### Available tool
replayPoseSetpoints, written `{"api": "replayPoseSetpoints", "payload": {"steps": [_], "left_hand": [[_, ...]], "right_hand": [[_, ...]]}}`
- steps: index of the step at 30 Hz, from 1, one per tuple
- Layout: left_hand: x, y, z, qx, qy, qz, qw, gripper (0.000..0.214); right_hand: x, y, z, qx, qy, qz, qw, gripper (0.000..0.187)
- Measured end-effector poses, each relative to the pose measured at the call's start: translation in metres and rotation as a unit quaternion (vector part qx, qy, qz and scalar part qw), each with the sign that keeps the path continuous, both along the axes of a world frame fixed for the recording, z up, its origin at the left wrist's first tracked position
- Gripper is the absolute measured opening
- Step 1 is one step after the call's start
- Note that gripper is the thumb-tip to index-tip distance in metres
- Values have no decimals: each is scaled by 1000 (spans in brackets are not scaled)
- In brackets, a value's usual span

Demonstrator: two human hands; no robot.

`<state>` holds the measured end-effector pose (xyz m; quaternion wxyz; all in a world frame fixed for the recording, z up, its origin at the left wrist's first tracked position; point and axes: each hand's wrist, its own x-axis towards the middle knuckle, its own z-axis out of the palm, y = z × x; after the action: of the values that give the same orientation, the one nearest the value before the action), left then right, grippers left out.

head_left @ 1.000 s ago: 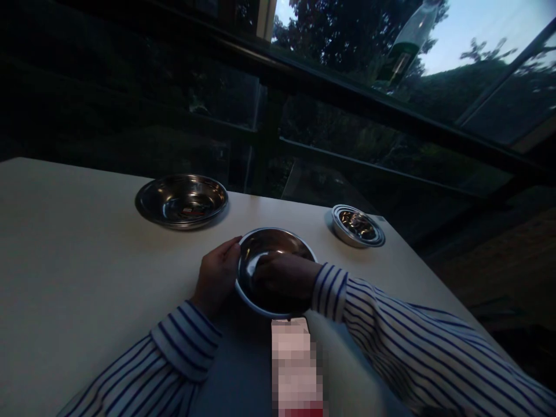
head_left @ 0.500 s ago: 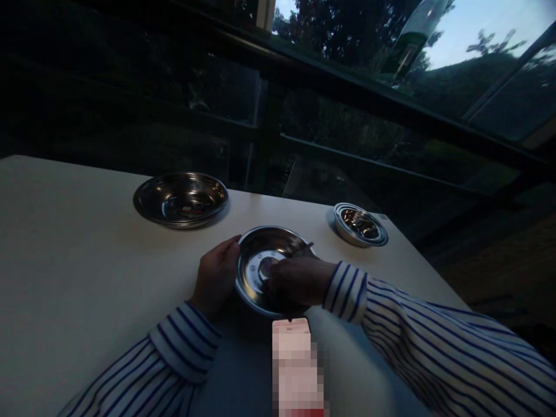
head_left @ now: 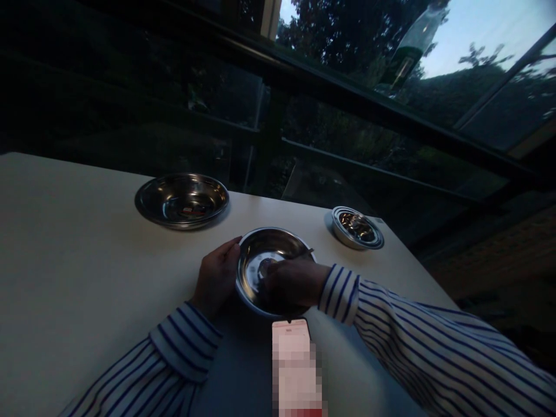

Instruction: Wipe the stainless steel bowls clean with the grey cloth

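Observation:
A shiny stainless steel bowl (head_left: pixel 276 236) is on the white table in front of me. My left hand (head_left: pixel 218 275) is closed on its left side, thumb at the rim and fingers hidden around the outer wall. Inside the bowl is my right hand (head_left: pixel 293 281), its fingers closed and mostly hidden in shadow. The tip of a thin utensil (head_left: pixel 310 251) sticks out above that hand near the right rim; its working end is hidden, so its kind cannot be made out. The bowl's bottom catches bright reflections.
At the back left of the white table (head_left: pixel 87 243) stands a wide steel basin (head_left: pixel 182 223) with small things in it. Smaller nested steel bowls (head_left: pixel 353 237) are at the back right. A lit phone (head_left: pixel 292 347) lies nearest me. A bottle (head_left: pixel 406 61) stands by the window.
The utensil's tip by the right rim has dipped slightly, and my right hand and sleeve have shifted a little left. My left hand keeps its place on the bowl.

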<state>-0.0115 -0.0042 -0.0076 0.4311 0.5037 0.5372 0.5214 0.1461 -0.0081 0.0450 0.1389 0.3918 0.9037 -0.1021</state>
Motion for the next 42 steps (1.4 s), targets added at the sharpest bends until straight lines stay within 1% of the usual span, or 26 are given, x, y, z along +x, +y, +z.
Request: {"api": "replayPoseSetpoints", "payload": {"steps": [3, 5, 7, 10, 11, 13, 15, 18, 20, 22, 27, 33, 35, 39, 42], "left_hand": [[1, 0, 0, 5, 6, -3, 1000, 41], [3, -1, 0, 3, -1, 4, 1000, 41], [4, -1, 1, -6, -17, 8, 1000, 42], [4, -1, 1, -17, -27, 4, 999, 42], [4, -1, 1, -15, -24, 2, 1000, 41], [3, 0, 2, -4, -14, 0, 1000, 39], [1, 1, 2, 6, -14, 0, 1000, 39], [0, 3, 1, 12, -9, -1, 1000, 41], [-1, 2, 1, 10, 2, -3, 1000, 40], [0, 1, 2, 7, 6, -5, 1000, 41], [0, 0, 5, -5, 5, -17, 1000, 43], [-2, 3, 3, 9, 19, -11, 1000, 39], [-3, 4, 2, 16, 24, -8, 1000, 39], [-2, 3, 1, 7, 19, -8, 1000, 40], [0, 1, 3, 2, 28, 5, 1000, 40]], "right_hand": [[17, 5, 8, 8, -57, 3, 998, 26], [20, 3, 9, 25, -71, 5, 997, 31], [16, -3, 5, 30, -49, 22, 998, 30], [0, -6, -7, 15, 11, 52, 998, 19], [-6, -5, -11, 14, 33, 57, 998, 17], [-16, 5, -16, 21, 74, 52, 996, 21], [-22, 18, -18, 45, 91, 43, 994, 29], [-22, 35, -15, 110, 45, 24, 993, 30], [-16, 40, -11, 141, 15, 8, 990, 28], [-8, 39, -9, 152, -3, -12, 988, 27], [4, 33, -8, 154, -23, -31, 987, 27], [-11, 40, -16, 151, 13, 4, 988, 29], [-11, 42, -16, 145, 16, 16, 989, 28], [5, 32, -8, 138, -4, 14, 990, 26], [18, 19, 1, 124, -73, -28, 989, 25]]}}
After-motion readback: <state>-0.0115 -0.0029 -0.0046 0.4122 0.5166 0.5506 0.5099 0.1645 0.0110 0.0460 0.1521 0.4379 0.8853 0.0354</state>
